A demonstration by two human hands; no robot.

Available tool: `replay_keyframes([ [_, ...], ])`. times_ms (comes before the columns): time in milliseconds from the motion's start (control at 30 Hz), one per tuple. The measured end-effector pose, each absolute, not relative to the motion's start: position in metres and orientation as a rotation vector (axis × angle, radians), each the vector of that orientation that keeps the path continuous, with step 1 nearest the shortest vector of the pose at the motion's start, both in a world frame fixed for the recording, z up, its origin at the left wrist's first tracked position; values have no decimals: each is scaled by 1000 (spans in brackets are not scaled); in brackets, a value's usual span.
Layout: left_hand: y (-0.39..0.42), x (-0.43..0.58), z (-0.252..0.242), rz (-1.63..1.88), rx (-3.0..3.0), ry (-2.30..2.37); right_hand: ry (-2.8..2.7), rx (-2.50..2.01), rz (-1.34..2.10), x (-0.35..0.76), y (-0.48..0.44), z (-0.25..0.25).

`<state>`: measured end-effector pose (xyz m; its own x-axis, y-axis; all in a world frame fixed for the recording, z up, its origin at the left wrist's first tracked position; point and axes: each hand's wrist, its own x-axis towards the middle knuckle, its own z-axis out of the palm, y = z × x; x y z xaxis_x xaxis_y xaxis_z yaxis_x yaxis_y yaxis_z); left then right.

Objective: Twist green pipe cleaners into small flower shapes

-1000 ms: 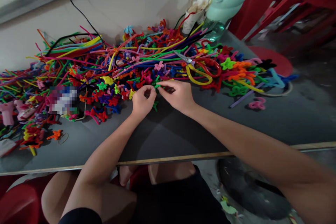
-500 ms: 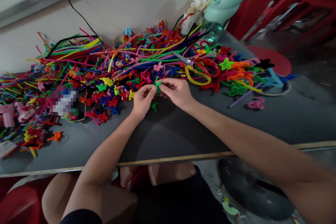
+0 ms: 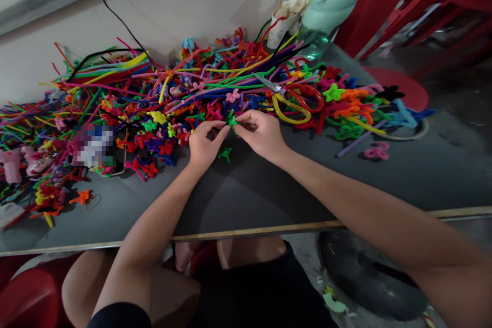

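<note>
A small green pipe-cleaner flower (image 3: 232,120) is pinched between my two hands, just above the dark table. My left hand (image 3: 205,144) holds its left side between thumb and forefinger. On the other side, my right hand (image 3: 263,133) grips it with thumb and fingertips. Directly below lies a second green pipe-cleaner piece (image 3: 225,154) on the tabletop. Scissors (image 3: 294,102) with yellow and red handles rest on the pile beyond my right hand, their blades pointing up and left.
A long heap of coloured pipe cleaners (image 3: 126,74) and finished flowers runs along the wall. At the back stand a green water bottle (image 3: 325,15) and a paper cup (image 3: 282,31) stuffed with tissue. A pink looped piece (image 3: 376,150) lies right. Red chairs (image 3: 400,10) are behind.
The fingers of both hands have shifted on the green flower, and more of it shows between them. My left hand has moved slightly left. The lower green piece is more exposed.
</note>
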<state>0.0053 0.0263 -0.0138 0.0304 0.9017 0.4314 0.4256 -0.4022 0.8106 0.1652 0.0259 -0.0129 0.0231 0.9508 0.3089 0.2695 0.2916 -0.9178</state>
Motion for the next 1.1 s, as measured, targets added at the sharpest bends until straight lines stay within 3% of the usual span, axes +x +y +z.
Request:
replay_keyframes([
  [467,21,5,-10,1342,2288,1353,-1618,-1204,551,164,17,-8],
  [900,33,4,-16,1140,1841,1108,-1550,-1121,862,167,25,-15],
  [1100,35,9,-25,1238,1735,1205,-1260,-1153,1114,162,30,-17],
])
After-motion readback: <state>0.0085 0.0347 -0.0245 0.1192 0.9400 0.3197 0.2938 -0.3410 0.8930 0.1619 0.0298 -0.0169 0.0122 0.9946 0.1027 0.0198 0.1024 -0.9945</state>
